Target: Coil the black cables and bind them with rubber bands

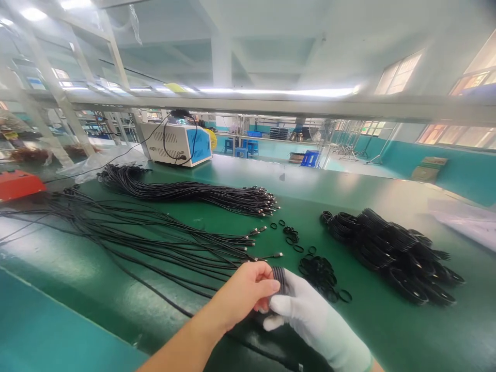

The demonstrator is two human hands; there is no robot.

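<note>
A coiled black cable (pixel 278 276) is gripped between my two hands, low in the middle of the view. My bare left hand (pixel 256 284) closes around the coil's left side, thumb pressed on it. From the right, my white-gloved right hand (pixel 296 302) wraps the same coil, its fingers partly hiding the lower loops. One loose cable end with a plug (pixel 300 367) hangs toward the bottom edge. Just beyond my hands, loose straight cables (pixel 186 240) with metal-tipped plugs spread from the left. Small black rings (pixel 318 271) lie in a pile to the right of my hands.
A thick bundle of black cables (pixel 186 191) lies farther back on the green table (pixel 302 191). At right is a heap of coiled cables (pixel 387 248). Behind stand a white-and-blue machine (pixel 178 144) and, far left, a red device (pixel 19 185). A metal shelf beam (pixel 263 106) crosses above.
</note>
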